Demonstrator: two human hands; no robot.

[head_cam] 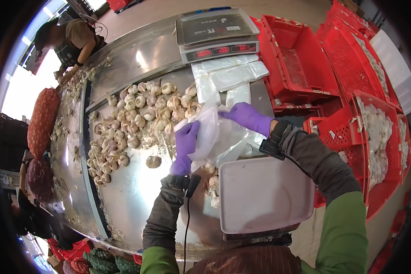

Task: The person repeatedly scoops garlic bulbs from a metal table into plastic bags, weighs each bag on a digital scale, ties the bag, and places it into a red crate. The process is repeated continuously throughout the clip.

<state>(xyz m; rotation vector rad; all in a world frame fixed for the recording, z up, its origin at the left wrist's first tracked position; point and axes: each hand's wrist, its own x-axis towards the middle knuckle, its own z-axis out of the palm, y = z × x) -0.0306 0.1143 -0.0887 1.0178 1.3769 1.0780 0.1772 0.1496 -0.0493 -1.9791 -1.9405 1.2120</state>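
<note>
My left hand (186, 144), in a purple glove, grips one side of a thin clear plastic bag (209, 137) between thumb and fingers. My right hand (248, 118), gloved alike, is at the bag's far right side, its fingertips by the film; whether they pinch it cannot be told. Many garlic bulbs (132, 118) lie heaped on the metal table to the left of the bag, and one bulb (153, 162) lies apart from them. A few more garlic bulbs (214, 181) lie below the bag. Stacks of folded plastic bags (231, 73) lie beyond my right hand.
A weighing scale (222, 49) with a lit display stands at the far edge. Nearer me is a pale tray (267, 195). Red plastic crates (294, 61) stand right; one crate (394, 161) holds bagged garlic. A co-worker (72, 41) leans over the table's far left, near a red mesh sack (44, 123).
</note>
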